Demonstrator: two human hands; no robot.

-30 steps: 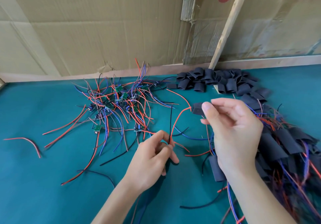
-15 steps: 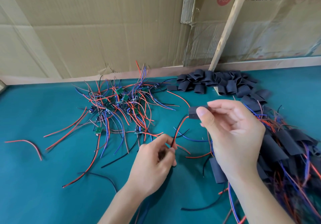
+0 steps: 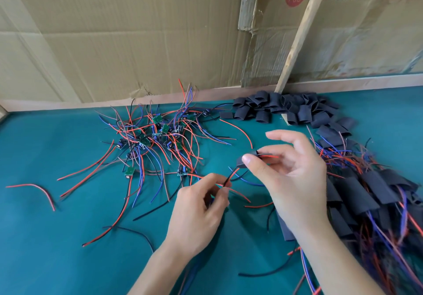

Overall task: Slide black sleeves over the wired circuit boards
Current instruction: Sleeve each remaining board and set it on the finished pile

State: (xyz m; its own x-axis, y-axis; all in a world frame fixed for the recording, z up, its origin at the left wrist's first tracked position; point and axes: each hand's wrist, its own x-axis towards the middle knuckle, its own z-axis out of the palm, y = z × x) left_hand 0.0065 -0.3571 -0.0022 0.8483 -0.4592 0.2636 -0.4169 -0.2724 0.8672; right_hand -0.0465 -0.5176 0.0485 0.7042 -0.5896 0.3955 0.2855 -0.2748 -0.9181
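Right hand pinches a black sleeve; left hand grips its wires. Sleeved boards heap at three o'clock; bare boards remain at ten o'clock.

Black sleeves; red, blue, black wires; teal table.

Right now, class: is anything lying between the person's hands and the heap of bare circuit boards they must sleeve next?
Nothing visible blocks it. Only loose red and black wires lie on the green mat between the left hand and the board heap. The right hand pinches a black sleeve.
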